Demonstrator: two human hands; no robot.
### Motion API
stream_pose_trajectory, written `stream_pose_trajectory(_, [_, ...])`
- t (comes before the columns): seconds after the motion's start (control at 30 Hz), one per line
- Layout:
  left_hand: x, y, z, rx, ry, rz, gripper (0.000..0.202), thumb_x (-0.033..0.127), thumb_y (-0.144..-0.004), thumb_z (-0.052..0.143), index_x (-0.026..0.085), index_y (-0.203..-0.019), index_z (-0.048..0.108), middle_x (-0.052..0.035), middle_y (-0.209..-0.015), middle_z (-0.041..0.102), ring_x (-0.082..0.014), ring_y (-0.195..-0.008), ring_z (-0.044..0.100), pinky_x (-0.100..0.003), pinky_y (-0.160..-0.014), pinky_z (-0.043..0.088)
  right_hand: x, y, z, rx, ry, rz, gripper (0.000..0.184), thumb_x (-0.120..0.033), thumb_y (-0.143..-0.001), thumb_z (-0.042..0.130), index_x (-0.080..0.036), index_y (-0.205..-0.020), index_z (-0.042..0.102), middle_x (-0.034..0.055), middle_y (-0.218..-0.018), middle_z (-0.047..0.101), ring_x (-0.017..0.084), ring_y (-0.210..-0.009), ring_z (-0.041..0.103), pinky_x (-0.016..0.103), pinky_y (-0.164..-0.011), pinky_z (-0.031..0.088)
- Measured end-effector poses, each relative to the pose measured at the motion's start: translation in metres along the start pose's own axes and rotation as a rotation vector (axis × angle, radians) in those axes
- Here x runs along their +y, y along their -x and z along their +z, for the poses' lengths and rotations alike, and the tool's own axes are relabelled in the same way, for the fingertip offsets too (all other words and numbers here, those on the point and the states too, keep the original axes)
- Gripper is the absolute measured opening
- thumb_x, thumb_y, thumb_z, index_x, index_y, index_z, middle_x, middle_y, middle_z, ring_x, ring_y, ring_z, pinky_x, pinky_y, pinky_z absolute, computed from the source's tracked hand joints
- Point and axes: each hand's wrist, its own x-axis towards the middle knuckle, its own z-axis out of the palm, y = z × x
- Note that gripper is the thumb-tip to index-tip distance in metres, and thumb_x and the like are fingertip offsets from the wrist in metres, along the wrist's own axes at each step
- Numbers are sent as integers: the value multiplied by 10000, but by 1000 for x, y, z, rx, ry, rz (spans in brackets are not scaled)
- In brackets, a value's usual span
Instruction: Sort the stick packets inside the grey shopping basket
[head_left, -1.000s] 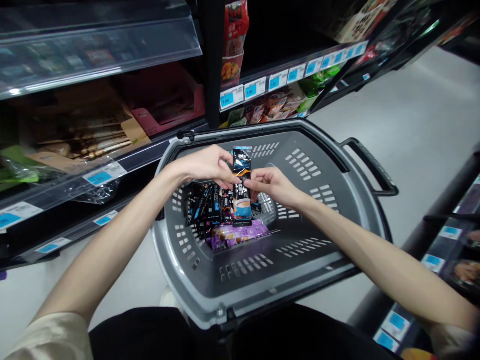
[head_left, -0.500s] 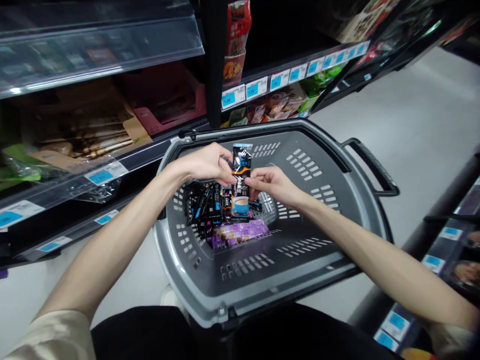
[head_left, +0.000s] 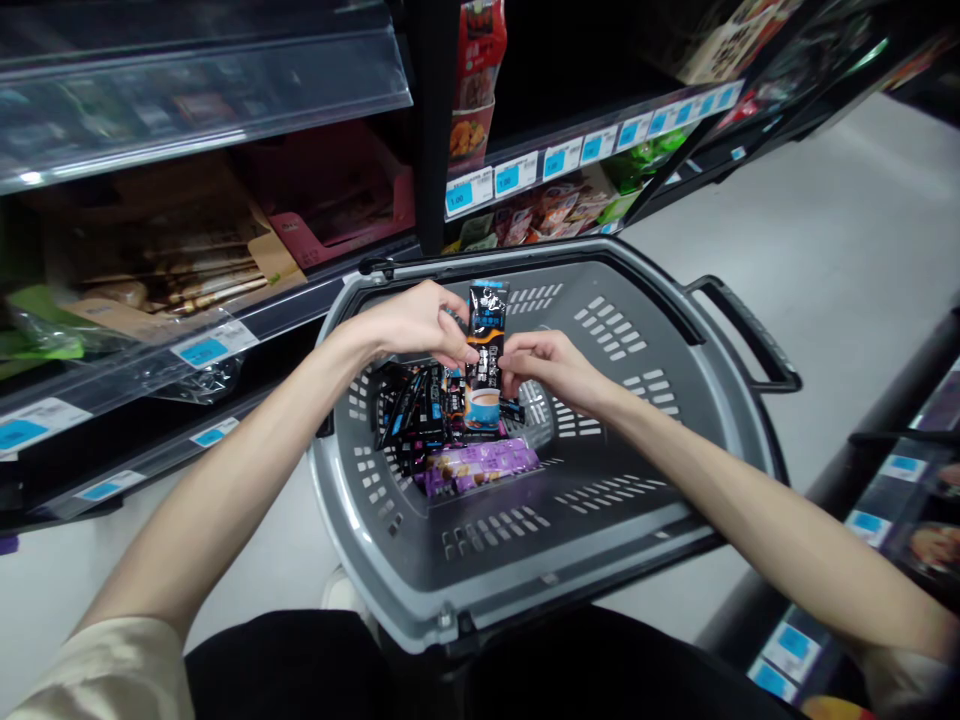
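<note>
Between my two hands, a narrow black and blue sachet (head_left: 486, 375) with a picture of a cup stands roughly upright over the basket. My left hand (head_left: 429, 325) pinches its left edge between thumb and fingers. On the opposite edge, my right hand (head_left: 541, 365) pinches it too. Below lies the grey shopping basket (head_left: 637, 470) with slotted walls. In its left end sit several dark sachets (head_left: 420, 410), partly hidden by my left hand and the held one. A purple packet (head_left: 484, 462) lies in front of them.
A store shelf (head_left: 360, 270) with price labels runs along the basket's far and left sides. Bagged snacks (head_left: 551, 212) sit on the lower shelf. The basket's black handle (head_left: 750, 340) sticks out at right. Another shelf edge (head_left: 832, 580) stands at lower right.
The sachet has turned slightly between my fingers, so its face catches less glare. Both hands stay almost in place on its edges.
</note>
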Motion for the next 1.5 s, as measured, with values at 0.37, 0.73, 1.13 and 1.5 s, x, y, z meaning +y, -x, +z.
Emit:
stream_pose_trajectory(0.37, [1, -1, 1, 45, 25, -5, 466, 217, -612, 959, 122, -954, 657, -60, -759, 795, -183, -720, 774, -326, -788, 644, -1, 1, 0, 101, 96, -69, 380, -518, -781, 860, -196, -743, 663, 9, -608, 695, 137, -550, 631, 265, -521, 460])
stream_pose_trajectory(0.73, [-4, -4, -2, 38, 32, -5, 500, 165, -630, 939, 124, -1054, 675, -60, -782, 796, -197, -699, 780, -354, -803, 647, -2, 0, 1, 174, 54, -78, 389, -533, -768, 866, -202, -739, 665, 2, -604, 677, 130, -558, 607, 283, -567, 504])
stream_pose_trajectory(1.13, [3, 2, 0, 60, -3, 43, 458, 143, -650, 920, 143, -973, 594, -35, -691, 764, -153, -614, 737, -288, -697, 624, 1, -2, -2, 175, -15, -7, 296, -415, -733, 886, -189, -820, 716, 0, -635, 684, 130, -586, 620, 267, -566, 494])
stream_pose_trajectory(1.5, [3, 3, 0, 66, -65, 78, 323, 72, -675, 853, 149, -817, 574, -10, -636, 727, -122, -577, 702, -222, -615, 562, 4, -3, 0, 194, -41, -13, 345, -357, -640, 952, -184, -838, 730, 1, -704, 722, 117, -588, 625, 269, -577, 513])
